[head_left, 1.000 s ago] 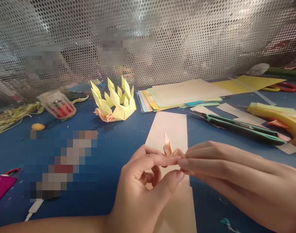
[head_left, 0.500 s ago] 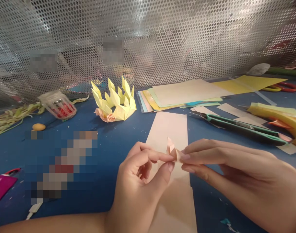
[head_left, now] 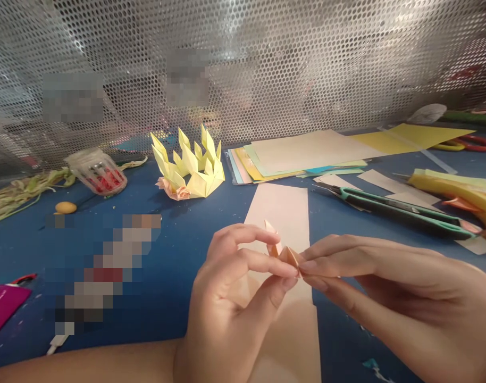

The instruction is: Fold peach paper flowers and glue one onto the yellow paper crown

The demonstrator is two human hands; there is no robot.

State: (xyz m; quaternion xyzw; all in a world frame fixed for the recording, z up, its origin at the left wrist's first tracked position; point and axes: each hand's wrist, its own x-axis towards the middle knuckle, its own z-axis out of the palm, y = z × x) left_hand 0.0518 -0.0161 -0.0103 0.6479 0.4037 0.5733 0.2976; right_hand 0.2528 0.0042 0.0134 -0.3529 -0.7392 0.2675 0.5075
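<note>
Between my two hands is a small folded piece of pale pink paper [head_left: 290,256], with one pointed tip standing up. My left hand [head_left: 237,295] pinches its lower edge between thumb and forefinger, while another finger curls behind the upright tip. From the other side, my right hand [head_left: 402,287] grips the right end between thumb and fingertips, which hide part of the folds. Below both hands lie pale paper strips [head_left: 281,205] on the blue table. Farther back stands a yellow folded-paper crown [head_left: 193,173] with pink paper roses [head_left: 179,191] at its front.
Right of my hands lie green-handled tweezers [head_left: 394,210], paper scraps [head_left: 398,189] and a yellow packet [head_left: 458,197]. A paper stack [head_left: 299,151] rests before the perforated metal panel [head_left: 267,69]. Red-handled scissors [head_left: 480,142] lie far right. Leftward are a jar [head_left: 97,173] and a magenta packet [head_left: 6,308].
My left fingertips have shifted slightly right along the folded paper, and one finger has lifted behind its tip. The tip has moved a little left. Both hands keep hold.
</note>
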